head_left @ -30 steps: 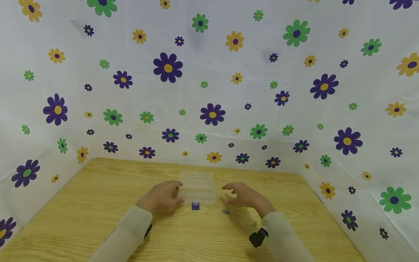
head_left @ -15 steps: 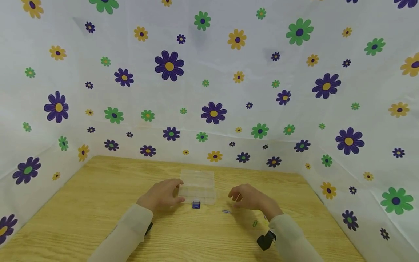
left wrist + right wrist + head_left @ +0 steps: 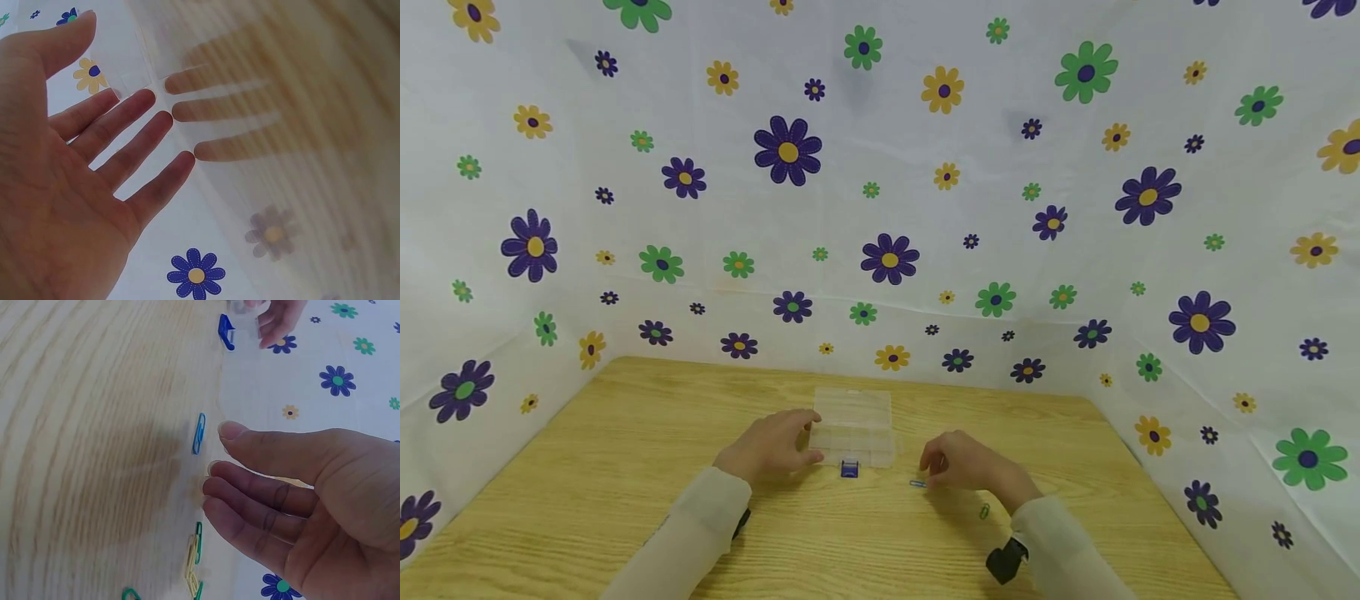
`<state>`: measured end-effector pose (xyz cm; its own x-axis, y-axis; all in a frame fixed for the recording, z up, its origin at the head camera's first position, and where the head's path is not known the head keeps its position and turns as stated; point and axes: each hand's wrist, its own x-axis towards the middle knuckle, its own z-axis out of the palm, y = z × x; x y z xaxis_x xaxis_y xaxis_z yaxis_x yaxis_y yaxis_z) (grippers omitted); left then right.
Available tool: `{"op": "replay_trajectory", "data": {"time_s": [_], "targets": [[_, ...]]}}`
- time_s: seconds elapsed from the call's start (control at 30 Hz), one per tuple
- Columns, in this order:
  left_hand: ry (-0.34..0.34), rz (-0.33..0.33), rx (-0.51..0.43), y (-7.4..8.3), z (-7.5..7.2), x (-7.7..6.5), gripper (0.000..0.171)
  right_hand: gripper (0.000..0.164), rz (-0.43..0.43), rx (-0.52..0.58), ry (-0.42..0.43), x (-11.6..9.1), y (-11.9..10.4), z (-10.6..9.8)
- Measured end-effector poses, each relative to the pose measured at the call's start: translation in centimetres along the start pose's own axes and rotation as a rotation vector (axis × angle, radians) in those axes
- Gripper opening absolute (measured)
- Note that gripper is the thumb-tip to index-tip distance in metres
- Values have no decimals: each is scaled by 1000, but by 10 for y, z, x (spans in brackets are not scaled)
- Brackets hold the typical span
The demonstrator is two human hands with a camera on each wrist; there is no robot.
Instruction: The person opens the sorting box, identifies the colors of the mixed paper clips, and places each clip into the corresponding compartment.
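A clear plastic compartment box (image 3: 853, 408) with its lid open lies near the middle of the table, a blue latch (image 3: 849, 468) at its front. My left hand (image 3: 769, 446) is at the box's left side; the left wrist view shows its fingers (image 3: 153, 190) extended, their tips against a pale, reflecting surface. My right hand (image 3: 966, 461) hovers over the table to the right of the box. Just beyond its thumb lies a blue paper clip (image 3: 199, 433). Between the bent right fingers (image 3: 250, 500) and the thumb I see nothing held.
Nearer me lies a green paper clip (image 3: 984, 511). Several yellow and green paper clips, with a yellow one (image 3: 190, 562) among them, lie below the right hand in the right wrist view. A flowered white sheet (image 3: 887, 183) encloses the wooden table (image 3: 820, 542) at back and sides.
My right hand has shifted right, away from the box, then lowered toward the blue paper clip, with thumb and fingers drawn closer together. The left hand stays beside the box.
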<state>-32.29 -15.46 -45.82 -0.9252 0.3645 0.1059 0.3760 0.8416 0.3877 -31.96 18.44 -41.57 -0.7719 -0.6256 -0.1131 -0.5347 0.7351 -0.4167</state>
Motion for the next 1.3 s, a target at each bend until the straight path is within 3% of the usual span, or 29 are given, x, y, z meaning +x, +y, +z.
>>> {"op": "replay_trajectory", "data": {"time_s": [0.3, 1.3], "targets": [[-14, -2, 4, 1, -2, -1, 62, 10, -51, 46, -16, 2, 3, 8], [-4, 23, -2, -1, -2, -1, 61, 12, -82, 32, -26, 4, -2, 13]]}}
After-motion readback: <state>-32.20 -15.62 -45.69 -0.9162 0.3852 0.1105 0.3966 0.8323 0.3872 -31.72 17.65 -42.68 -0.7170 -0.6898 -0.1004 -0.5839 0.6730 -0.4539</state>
